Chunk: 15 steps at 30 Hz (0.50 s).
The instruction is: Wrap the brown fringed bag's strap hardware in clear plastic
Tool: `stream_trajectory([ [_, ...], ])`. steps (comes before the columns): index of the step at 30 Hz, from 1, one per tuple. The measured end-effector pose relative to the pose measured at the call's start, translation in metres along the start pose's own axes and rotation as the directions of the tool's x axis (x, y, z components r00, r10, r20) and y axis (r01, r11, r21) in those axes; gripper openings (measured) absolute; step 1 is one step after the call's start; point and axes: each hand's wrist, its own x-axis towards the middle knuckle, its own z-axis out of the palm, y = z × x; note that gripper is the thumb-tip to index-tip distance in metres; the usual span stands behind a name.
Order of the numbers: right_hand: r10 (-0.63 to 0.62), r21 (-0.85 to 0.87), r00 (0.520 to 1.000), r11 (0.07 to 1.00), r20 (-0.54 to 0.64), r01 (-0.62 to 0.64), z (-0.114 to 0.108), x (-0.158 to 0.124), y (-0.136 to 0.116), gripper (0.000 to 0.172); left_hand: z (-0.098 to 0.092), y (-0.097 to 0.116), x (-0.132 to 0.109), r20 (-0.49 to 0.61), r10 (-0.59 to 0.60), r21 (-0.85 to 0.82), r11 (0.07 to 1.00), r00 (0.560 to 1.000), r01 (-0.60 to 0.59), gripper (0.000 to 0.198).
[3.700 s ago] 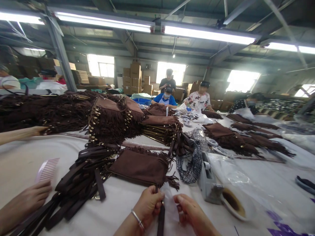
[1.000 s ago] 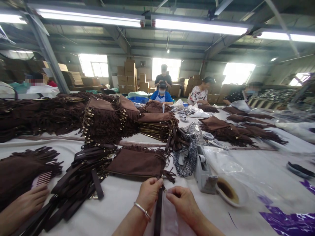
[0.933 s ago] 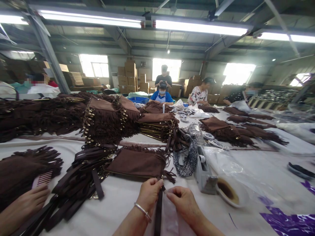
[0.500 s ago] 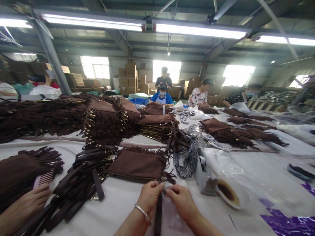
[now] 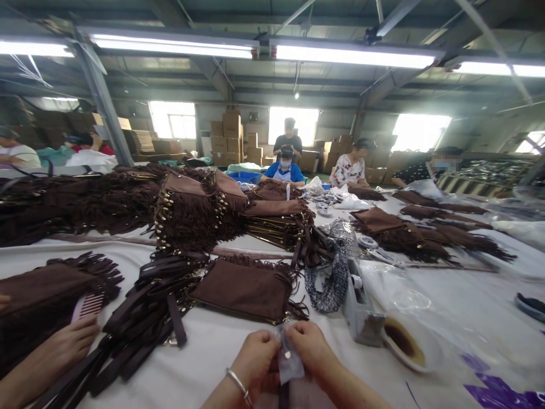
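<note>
My left hand (image 5: 256, 362) and my right hand (image 5: 310, 351) are close together at the table's near edge. Both pinch a small clear plastic sleeve (image 5: 289, 363) wrapped over the end of a dark brown strap (image 5: 283, 396); a metal fitting shows through it. Just beyond my fingers lies a flat brown suede fringed bag (image 5: 247, 288). A pile of brown straps (image 5: 145, 318) lies to its left.
A grey tape dispenser (image 5: 361, 309) with a tape roll (image 5: 404, 343) stands to the right, by a patterned cloth (image 5: 332, 272). A co-worker's hand (image 5: 59, 352) with a pink comb (image 5: 87, 307) rests on a fringed bag at left. Stacks of brown bags (image 5: 191, 210) and several people fill the far table.
My hands have drawn nearer to me and closer together, and the plastic sleeve now covers the strap end between my fingers. The co-worker's hand has stayed by the comb.
</note>
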Motion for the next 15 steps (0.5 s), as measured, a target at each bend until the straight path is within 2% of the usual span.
stream_trajectory([
  [3,0.151,-0.007,0.985,0.989,0.079,-0.151,-0.002,-0.004,0.001,0.034,-0.002,-0.002,0.007,-0.065,-0.002,0.037,0.999,0.998,0.004,0.036],
  [6,0.315,0.003,0.932,0.947,0.178,-0.321,-0.003,-0.005,0.0,0.03,-0.006,-0.001,0.016,-0.123,0.02,0.056,0.998,0.992,-0.013,0.034],
  [11,0.295,0.082,0.935,0.945,0.199,-0.316,0.001,-0.001,-0.009,0.023,-0.01,0.004,0.025,-0.163,0.093,0.053,0.995,0.982,-0.086,0.037],
  [15,0.276,0.128,0.945,0.946,0.174,-0.299,0.009,0.004,-0.013,0.023,-0.002,0.007,0.022,-0.15,0.1,0.022,0.995,0.984,-0.098,0.045],
])
